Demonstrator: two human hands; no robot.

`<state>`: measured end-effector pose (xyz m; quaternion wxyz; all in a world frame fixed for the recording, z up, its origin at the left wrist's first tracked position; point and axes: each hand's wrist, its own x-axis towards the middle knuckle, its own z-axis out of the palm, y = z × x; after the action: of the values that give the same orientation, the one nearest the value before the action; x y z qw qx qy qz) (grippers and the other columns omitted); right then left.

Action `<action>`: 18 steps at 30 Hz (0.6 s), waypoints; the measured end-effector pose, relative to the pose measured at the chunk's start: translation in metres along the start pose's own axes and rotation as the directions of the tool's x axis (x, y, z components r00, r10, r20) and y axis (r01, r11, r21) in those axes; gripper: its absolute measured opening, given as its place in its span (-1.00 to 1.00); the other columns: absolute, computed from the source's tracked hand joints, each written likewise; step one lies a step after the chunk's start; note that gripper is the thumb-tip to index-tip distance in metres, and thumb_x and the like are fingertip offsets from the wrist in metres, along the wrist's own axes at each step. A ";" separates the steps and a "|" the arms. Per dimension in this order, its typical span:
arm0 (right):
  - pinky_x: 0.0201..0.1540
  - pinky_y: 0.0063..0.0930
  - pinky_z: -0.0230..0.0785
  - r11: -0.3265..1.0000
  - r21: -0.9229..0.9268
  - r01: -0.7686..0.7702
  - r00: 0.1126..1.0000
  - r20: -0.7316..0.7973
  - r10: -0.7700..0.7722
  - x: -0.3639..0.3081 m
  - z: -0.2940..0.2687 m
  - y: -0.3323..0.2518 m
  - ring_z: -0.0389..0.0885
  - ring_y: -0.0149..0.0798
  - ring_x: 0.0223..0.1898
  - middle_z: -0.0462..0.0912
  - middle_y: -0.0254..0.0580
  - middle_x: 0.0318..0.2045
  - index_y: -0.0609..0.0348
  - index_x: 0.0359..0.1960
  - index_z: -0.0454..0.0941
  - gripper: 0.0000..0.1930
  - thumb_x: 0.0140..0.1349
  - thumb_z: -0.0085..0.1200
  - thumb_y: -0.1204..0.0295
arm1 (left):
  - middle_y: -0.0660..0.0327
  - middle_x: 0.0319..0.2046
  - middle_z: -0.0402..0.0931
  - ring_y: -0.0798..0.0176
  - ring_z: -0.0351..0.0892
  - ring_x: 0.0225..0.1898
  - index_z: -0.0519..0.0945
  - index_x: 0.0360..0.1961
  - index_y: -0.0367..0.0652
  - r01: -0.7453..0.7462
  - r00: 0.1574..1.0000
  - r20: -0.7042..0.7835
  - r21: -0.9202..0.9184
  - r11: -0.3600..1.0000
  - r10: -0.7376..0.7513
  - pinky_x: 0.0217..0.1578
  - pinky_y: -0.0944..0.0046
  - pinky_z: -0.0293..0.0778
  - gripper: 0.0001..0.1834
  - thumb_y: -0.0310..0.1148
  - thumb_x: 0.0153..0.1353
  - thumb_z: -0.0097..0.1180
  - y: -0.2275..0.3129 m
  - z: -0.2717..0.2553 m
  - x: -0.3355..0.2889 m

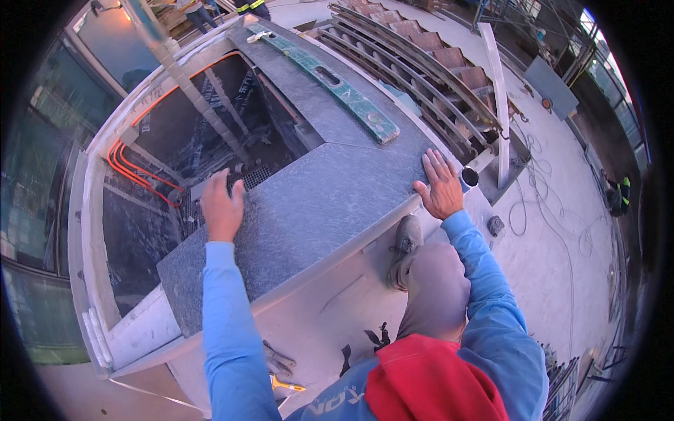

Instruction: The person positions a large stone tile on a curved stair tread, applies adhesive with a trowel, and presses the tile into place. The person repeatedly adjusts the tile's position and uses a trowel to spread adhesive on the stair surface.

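A dark grey stone slab (302,217) lies across the near side of a raised wall, its mitred end meeting a second grey slab (295,84) that runs away from me. My right hand (442,188) rests flat near the right-hand corner of the near slab, fingers stretched out. At the slab's inner edge, by the opening, my left hand (223,207) has its thumb and fingers apart; its fingertips are partly hidden. Neither hand holds anything. On the far slab lies a long green spirit level (326,83), beyond my right hand.
Orange conduits (137,174) and a pole cross the deep opening (203,133) at left. Long rails and roof tiles (453,59) are stacked beyond the wall. A pale post (500,105) stands at right near loose cable (540,182). Gloves (277,359) and a yellow-handled tool (286,384) lie below.
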<state>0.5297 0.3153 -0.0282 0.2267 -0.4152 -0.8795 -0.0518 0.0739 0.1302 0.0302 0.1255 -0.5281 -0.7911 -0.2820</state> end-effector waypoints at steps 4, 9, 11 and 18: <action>0.49 0.09 -0.14 0.996 -0.077 -0.051 0.999 -0.010 0.050 -0.001 -0.004 0.000 0.21 -0.01 0.45 0.33 0.00 0.39 0.22 0.34 0.35 -0.22 0.38 -0.18 -0.22 | 0.03 0.25 0.45 -0.09 0.37 0.30 0.50 0.20 -0.16 -0.416 0.891 0.158 -0.096 0.904 0.426 0.28 -0.12 0.25 -0.53 -0.15 0.37 0.07 0.073 0.043 0.016; 0.50 0.13 -0.18 0.987 -0.129 -0.091 0.996 -0.022 0.089 -0.005 -0.009 -0.004 0.23 -0.03 0.45 0.37 -0.02 0.37 0.22 0.32 0.38 -0.20 0.36 -0.18 -0.26 | 0.02 0.38 0.30 -0.09 0.18 0.44 0.43 0.30 -0.19 -0.459 0.805 0.377 -0.091 0.884 0.458 0.40 -0.21 0.06 -0.45 -0.03 0.47 -0.14 0.138 0.100 0.026; 0.50 0.14 -0.19 0.985 -0.139 -0.102 0.995 -0.022 0.100 -0.008 -0.012 -0.004 0.23 -0.03 0.45 0.38 -0.02 0.37 0.23 0.31 0.40 -0.19 0.35 -0.18 -0.27 | 0.02 0.37 0.32 -0.12 0.19 0.43 0.42 0.31 -0.20 -0.446 0.821 0.363 -0.076 0.892 0.441 0.39 -0.22 0.06 -0.44 -0.04 0.47 -0.14 0.144 0.110 0.030; 0.48 0.19 -0.19 0.980 -0.145 -0.139 0.990 -0.005 0.140 -0.012 -0.021 -0.003 0.22 0.00 0.45 0.36 0.03 0.37 0.26 0.29 0.42 -0.14 0.32 -0.19 -0.32 | 0.00 0.38 0.30 -0.14 0.15 0.45 0.40 0.32 -0.21 -0.383 0.871 0.347 0.035 0.923 0.348 0.40 -0.24 0.03 -0.42 -0.04 0.45 -0.10 0.159 0.119 0.026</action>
<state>0.5410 0.2991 -0.0145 0.1967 -0.4914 -0.8427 -0.0983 0.2190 0.2640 -0.0033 0.0675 -0.7010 -0.7000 -0.1184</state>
